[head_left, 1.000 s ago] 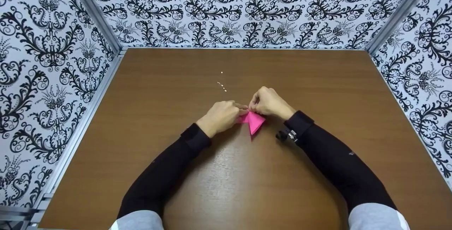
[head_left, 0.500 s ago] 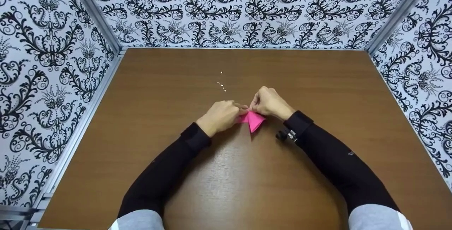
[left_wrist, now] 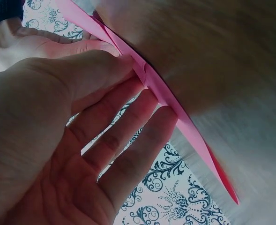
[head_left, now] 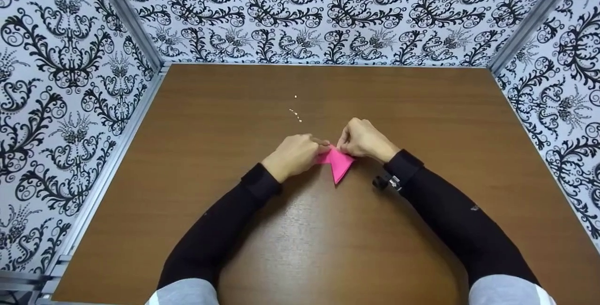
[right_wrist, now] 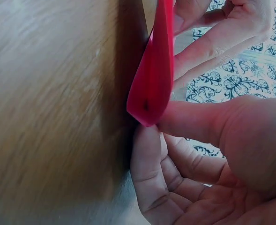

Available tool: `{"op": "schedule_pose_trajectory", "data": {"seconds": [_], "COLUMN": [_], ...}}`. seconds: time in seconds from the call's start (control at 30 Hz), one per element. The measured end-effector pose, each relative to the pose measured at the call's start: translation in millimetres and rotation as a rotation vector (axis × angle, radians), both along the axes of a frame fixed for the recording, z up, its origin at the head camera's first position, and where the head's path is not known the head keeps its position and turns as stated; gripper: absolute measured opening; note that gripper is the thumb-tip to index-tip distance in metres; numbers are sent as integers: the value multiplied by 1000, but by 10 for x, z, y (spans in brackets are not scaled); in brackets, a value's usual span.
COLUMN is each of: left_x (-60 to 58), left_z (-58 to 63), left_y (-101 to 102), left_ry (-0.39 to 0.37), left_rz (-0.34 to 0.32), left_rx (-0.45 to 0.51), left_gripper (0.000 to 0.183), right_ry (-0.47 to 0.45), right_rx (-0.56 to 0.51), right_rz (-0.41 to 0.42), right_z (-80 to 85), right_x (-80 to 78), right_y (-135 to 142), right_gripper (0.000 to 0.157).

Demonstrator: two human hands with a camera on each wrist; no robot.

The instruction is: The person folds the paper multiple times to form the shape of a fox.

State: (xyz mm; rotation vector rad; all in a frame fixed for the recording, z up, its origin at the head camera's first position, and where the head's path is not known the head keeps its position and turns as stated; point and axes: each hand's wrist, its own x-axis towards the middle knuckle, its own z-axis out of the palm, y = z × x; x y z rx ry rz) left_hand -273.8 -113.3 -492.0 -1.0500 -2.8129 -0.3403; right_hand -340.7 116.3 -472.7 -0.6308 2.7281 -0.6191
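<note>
A small folded sheet of pink paper (head_left: pixel 340 163) lies on the table, with a pointed flap toward the person. My left hand (head_left: pixel 296 154) rests on its left part. In the left wrist view the fingertips (left_wrist: pixel 168 115) and thumb press against the paper strip (left_wrist: pixel 187 131), fingers mostly straight. At the upper right edge my right hand (head_left: pixel 364 140) pinches the paper between thumb and index finger. From the right wrist, the paper (right_wrist: pixel 152 79) shows as an open, loop-like fold, its lower corner at the finger and thumb tips.
The brown wooden table (head_left: pixel 225 103) has a few tiny white specks (head_left: pixel 296 115) beyond the hands. Patterned wall panels (head_left: pixel 300 14) stand along its back and sides. A small black device (head_left: pixel 386 182) is strapped to the right wrist.
My right hand has moved slightly right and toward the person along the paper's edge. The pink flap looks flatter and wider. My left hand has stayed nearly still.
</note>
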Motion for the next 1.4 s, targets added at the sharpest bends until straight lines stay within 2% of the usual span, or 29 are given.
{"op": "schedule_pose_trajectory", "data": {"seconds": [0.5, 0.73, 1.13, 1.4], "left_x": [9, -2, -20, -12], "left_z": [28, -13, -22, -28], "left_y": [18, 30, 24, 2], "left_ry": [-8, -5, -12, -19], "left_rz": [7, 20, 20, 26], "left_rx": [-18, -77, -64, -65], "left_gripper": [30, 35, 36, 34], "right_ry": [-14, -20, 6, -1], "right_rx": [11, -2, -21, -48], "right_rz": [-18, 16, 26, -39], "right_z": [19, -24, -43, -91], "right_x": [99, 130, 257, 345], "right_y": [138, 225, 415, 462], "right_gripper": [11, 13, 7, 8]}}
